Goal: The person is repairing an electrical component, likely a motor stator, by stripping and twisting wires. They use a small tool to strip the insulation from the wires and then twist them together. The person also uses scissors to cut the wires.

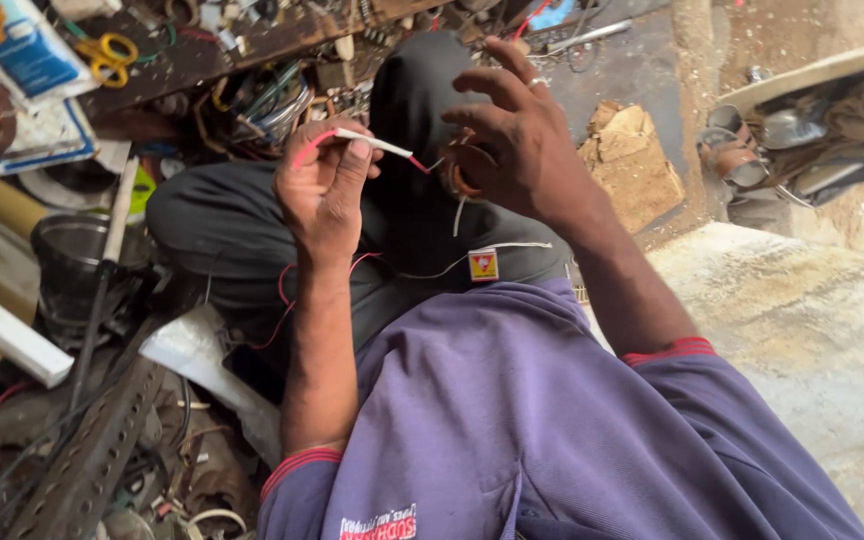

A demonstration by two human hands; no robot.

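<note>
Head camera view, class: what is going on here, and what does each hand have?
A person in a purple shirt sits amid workshop clutter. The left hand pinches a thin white sleeve on a red wire. The right hand holds a small copper wire coil close to the sleeve's red tip. Thin red and white leads trail down over the dark trousers. Yellow-handled scissors lie on the bench behind.

A smooth white plastic sleeve [372, 141] is seen on a red wire; matt purple cloth shirt [512, 420]; rough wooden block [632, 160].
</note>
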